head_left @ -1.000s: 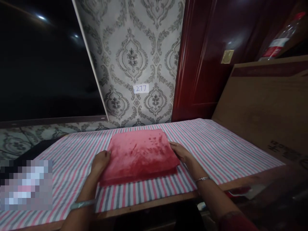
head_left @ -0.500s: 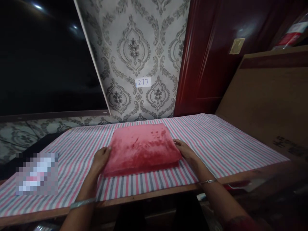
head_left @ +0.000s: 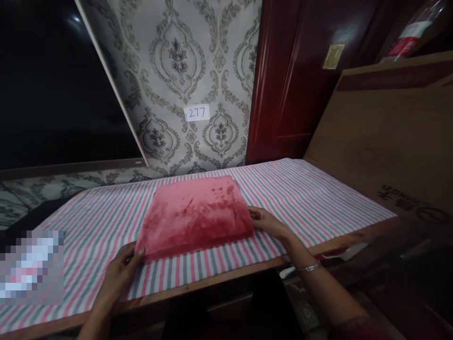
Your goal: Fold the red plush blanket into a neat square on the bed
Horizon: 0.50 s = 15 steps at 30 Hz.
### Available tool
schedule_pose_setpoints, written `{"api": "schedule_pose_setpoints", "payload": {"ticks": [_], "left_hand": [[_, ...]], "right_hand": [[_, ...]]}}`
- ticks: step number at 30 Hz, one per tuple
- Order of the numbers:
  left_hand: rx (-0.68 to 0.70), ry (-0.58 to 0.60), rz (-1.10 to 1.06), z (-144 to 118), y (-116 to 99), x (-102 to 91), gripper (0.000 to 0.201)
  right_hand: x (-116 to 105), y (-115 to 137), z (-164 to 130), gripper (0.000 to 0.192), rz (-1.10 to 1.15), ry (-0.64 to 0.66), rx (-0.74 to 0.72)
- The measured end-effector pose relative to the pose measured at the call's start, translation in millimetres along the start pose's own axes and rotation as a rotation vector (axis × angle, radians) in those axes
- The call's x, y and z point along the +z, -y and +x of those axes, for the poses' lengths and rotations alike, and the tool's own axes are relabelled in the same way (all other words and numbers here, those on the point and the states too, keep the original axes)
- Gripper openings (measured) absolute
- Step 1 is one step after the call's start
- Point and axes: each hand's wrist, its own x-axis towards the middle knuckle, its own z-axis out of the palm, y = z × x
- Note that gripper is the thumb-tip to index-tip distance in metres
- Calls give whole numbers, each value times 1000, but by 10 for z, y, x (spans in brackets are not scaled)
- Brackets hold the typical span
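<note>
A folded red plush cloth (head_left: 194,215) lies flat on a table covered with a pink, grey and white striped cloth (head_left: 300,198). My left hand (head_left: 122,267) rests at the red cloth's near left corner, fingertips touching its edge. My right hand (head_left: 267,222) touches the cloth's right edge with the fingers curled against it. Each wrist carries a thin bangle. Neither hand lifts the cloth; it sits flat on the stripes.
A patterned grey wallpaper wall with a small label reading 277 (head_left: 197,113) stands behind the table. A dark red wooden door (head_left: 297,80) is at the back right, a brown board (head_left: 389,137) leans at the right, and a dark screen (head_left: 53,89) fills the left.
My left hand slid back from the cloth's left side to its near left corner. My right hand stayed at the right edge. The view shifted slightly right and down.
</note>
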Motion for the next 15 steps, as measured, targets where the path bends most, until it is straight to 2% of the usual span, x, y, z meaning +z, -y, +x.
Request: {"api": "schedule_pose_setpoints", "payload": {"ticks": [5, 7, 10, 12, 15], "left_hand": [[62, -233, -53, 16, 41, 52, 55], [0, -219, -69, 35, 109, 66, 57], [-133, -122, -69, 61, 195, 67, 64], [-128, -88, -102, 60, 167, 54, 66], [-41, -77, -116, 35, 8, 44, 65]], "right_hand": [[-56, -38, 6, 18, 9, -232, -137], [-87, -71, -47, 19, -9, -256, -114], [-95, -136, -137, 16, -5, -240, -66], [-83, -174, -175, 15, 10, -216, -48], [-63, -219, -184, 25, 40, -172, -36]]}}
